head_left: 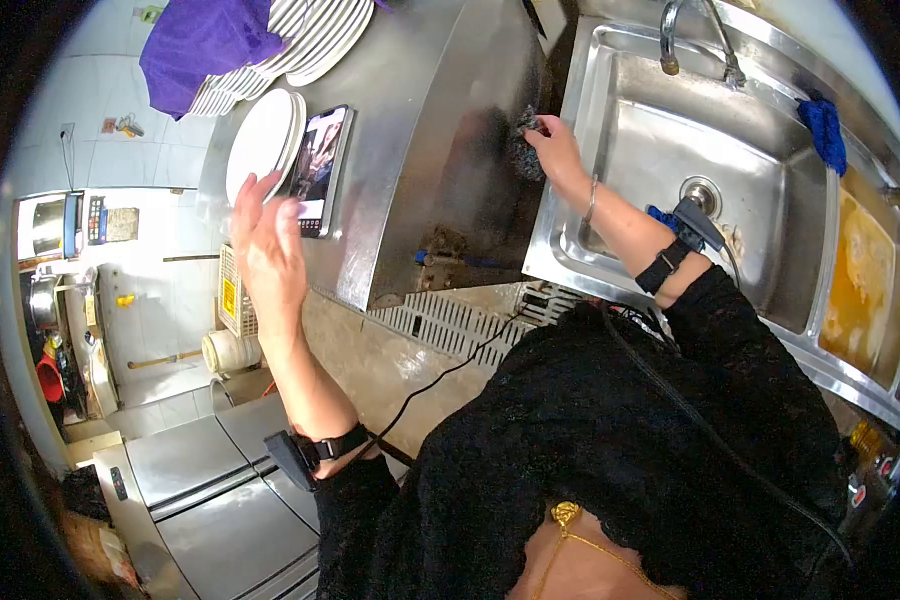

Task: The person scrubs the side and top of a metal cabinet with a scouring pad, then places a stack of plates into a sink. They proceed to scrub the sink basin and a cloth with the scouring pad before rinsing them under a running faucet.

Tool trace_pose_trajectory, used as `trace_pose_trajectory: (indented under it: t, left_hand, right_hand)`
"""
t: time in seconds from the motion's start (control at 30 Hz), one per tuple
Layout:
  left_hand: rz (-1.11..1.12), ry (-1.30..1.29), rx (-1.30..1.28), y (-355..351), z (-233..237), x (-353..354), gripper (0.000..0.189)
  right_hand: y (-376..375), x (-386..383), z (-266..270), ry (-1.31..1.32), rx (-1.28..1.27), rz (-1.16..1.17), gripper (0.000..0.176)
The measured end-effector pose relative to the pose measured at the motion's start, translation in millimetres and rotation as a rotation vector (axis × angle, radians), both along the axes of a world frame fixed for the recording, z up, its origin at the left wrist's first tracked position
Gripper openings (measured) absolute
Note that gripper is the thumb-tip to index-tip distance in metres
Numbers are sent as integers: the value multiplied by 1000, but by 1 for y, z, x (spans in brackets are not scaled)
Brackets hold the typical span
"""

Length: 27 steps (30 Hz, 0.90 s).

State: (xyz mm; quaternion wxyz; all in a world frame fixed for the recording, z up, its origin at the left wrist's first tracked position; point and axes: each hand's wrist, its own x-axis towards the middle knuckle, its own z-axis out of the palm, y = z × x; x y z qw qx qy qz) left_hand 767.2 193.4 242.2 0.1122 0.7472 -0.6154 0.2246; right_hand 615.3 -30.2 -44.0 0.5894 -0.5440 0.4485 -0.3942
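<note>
My right hand [557, 152] grips a dark steel wool scrubber [525, 160], which overlaps the side panel [460, 150] of the stainless steel counter beside the sink. My left hand [268, 240] is raised at the counter's near left edge, its thumb and fingers apart and nothing in them. Just past its fingertips, a phone [320, 165] with a lit screen lies against a short stack of white plates [258, 140].
Right of the counter, a steel sink [710, 110] has a faucet [670, 62] and a blue cloth [822, 135] on its divider. Brownish liquid [858, 290] fills the second basin. More plates [325, 40] stand under a purple cloth [205, 50]. A black cable [440, 380] crosses below.
</note>
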Motion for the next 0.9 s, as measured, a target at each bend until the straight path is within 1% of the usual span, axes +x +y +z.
trace_pose_trajectory:
  t: [0.03, 0.1, 0.17, 0.23, 0.37, 0.5, 0.57, 0.67, 0.7, 0.77, 0.8, 0.87, 0.9]
  left_hand:
    - [-1, 0, 2, 5, 1, 0, 37]
    - [23, 80, -86, 13, 5, -3, 37]
    - [16, 68, -113, 16, 5, -9, 36]
    - [7, 17, -121, 15, 4, -15, 35]
    - [-19, 25, -117, 8, 3, -23, 33]
    - [28, 7, -46, -4, 1, -15, 33]
    - [33, 7, -46, -8, 0, -14, 41]
    - [56, 57, -35, -12, -1, -16, 36]
    - [56, 59, -35, -13, -1, -16, 36]
    - [17, 22, -26, -17, -3, -14, 36]
    - [18, 24, -27, -16, -5, -11, 36]
    - [-1, -87, 39, -14, -7, -2, 37]
    - [-1, -87, 38, -13, -3, -3, 37]
  right_hand:
    - [0, -3, 3, 2, 17, 4, 35]
    - [2, -10, 8, 3, 36, 8, 36]
    - [3, -14, 14, -49, 121, 39, 36]
    - [0, -13, 4, -96, 154, 37, 35]
    - [0, -15, -12, -185, 208, -1, 32]
    - [7, -31, 0, -217, 250, 43, 31]
    - [12, -38, 11, -240, 288, 60, 29]
    - [12, -37, -14, -270, 290, 64, 25]
    - [14, -40, -10, -268, 290, 63, 25]
    - [19, -47, -4, -313, 364, 86, 22]
    - [20, -49, -2, -311, 364, 87, 22]
    - [23, -52, 2, -295, 357, 76, 21]
    - [22, -52, -1, -295, 356, 76, 21]
